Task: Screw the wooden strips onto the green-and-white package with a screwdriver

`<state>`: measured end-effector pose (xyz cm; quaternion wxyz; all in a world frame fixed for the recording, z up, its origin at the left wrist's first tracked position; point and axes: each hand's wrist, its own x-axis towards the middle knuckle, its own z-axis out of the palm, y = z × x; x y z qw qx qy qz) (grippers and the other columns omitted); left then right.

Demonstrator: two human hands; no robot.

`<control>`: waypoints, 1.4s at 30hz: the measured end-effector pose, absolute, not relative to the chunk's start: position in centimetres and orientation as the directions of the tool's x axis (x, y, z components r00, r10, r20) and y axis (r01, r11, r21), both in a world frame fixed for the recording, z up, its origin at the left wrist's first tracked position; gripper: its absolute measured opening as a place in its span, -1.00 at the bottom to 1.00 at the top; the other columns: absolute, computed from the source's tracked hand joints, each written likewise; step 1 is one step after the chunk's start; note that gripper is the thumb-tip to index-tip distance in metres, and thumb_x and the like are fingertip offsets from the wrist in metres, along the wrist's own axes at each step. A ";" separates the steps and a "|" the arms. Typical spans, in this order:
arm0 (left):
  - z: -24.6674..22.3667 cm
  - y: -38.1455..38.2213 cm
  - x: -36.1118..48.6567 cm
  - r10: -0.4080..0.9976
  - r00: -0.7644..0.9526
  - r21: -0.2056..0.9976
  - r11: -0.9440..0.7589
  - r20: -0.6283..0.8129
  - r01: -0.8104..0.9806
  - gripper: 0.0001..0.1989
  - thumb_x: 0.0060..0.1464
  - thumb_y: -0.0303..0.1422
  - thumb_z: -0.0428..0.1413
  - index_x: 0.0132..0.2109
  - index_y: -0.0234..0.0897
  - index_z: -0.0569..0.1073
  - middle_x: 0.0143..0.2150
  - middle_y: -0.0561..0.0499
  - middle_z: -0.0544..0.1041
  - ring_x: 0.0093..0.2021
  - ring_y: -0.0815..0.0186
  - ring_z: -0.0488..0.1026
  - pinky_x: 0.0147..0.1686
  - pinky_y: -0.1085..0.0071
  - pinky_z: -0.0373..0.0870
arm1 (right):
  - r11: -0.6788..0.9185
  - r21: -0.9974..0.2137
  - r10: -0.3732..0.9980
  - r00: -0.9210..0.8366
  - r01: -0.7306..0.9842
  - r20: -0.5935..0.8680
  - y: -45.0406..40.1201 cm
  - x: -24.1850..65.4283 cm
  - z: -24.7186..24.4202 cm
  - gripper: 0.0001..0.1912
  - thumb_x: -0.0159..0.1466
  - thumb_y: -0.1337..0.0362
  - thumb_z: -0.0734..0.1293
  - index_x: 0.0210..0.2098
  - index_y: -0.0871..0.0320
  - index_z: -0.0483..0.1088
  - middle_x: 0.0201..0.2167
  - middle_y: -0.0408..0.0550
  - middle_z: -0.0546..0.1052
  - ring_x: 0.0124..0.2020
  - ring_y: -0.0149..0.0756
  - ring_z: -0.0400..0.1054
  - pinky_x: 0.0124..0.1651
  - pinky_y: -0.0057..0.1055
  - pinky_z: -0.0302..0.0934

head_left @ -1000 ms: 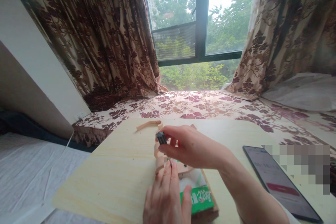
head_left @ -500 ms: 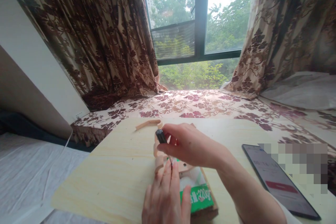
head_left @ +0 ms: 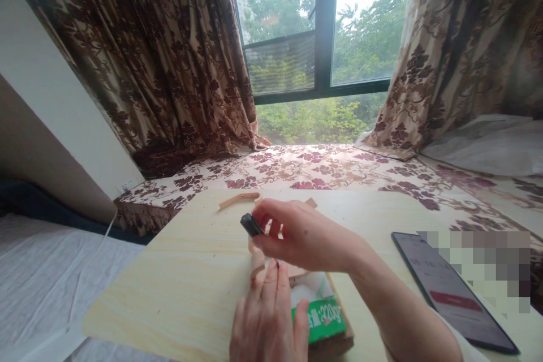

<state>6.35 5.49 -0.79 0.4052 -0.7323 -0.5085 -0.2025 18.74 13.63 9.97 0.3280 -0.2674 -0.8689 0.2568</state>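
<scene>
A tool with a black handle point(head_left: 251, 225), like a screwdriver, is pinched between the thumb and fingers of my right hand point(head_left: 297, 235). Its handle leans to the left, and its tip is hard to make out near my left fingertips. My left hand point(head_left: 269, 317) lies palm down with fingers extended, pressing on light wooden pieces point(head_left: 257, 263) on top of a box. A green and white label or packet point(head_left: 324, 317) covers the box point(head_left: 337, 345). My hands partly hide the wooden pieces.
A thin curved wooden piece point(head_left: 238, 199) lies at the back of the pale table point(head_left: 182, 271), with a small wooden end point(head_left: 311, 203) showing behind my right hand. At the right is a phone point(head_left: 453, 294). Beyond are a floral-covered ledge point(head_left: 314, 167), curtains and a window.
The black handle has tipped over to the left and slightly down in my right hand, whose fingers have shifted a little. My left hand stays in place.
</scene>
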 end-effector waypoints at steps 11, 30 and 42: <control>-2.3 6.2 5.2 0.577 0.452 -0.437 -0.176 0.680 0.882 -0.58 0.16 -0.24 -0.10 0.04 -0.45 0.34 -0.01 -0.15 0.50 -0.10 0.22 0.50 -0.35 0.39 0.44 | 0.702 -0.567 0.697 -0.582 0.431 0.420 14.3 18.8 9.7 -0.88 0.13 0.29 0.30 -0.47 0.15 0.26 -0.58 -0.23 0.35 -0.54 -0.48 0.17 -0.51 -0.51 -0.06; -3.9 6.7 6.4 0.564 0.269 -0.253 -0.109 0.781 0.961 -0.58 0.24 -0.28 -0.28 0.01 -0.38 0.35 -0.05 -0.12 0.53 -0.09 0.20 0.47 -0.24 0.27 0.38 | 0.705 -0.632 0.652 -0.645 0.322 0.399 14.4 19.1 9.9 -0.89 0.14 0.39 0.25 -0.32 0.13 0.35 -0.48 -0.20 0.45 -0.48 -0.47 0.27 -0.47 -0.52 0.04; -2.0 6.6 4.7 0.569 0.498 -0.496 -0.174 0.654 0.851 -0.57 0.12 -0.26 -0.12 -0.02 -0.49 0.38 -0.08 -0.16 0.54 -0.16 0.24 0.53 -0.51 0.44 0.43 | 0.710 -0.659 0.622 -0.658 0.247 0.424 14.3 19.3 9.8 -0.95 0.16 0.39 0.27 -0.37 0.14 0.32 -0.50 -0.24 0.43 -0.49 -0.52 0.29 -0.45 -0.58 0.10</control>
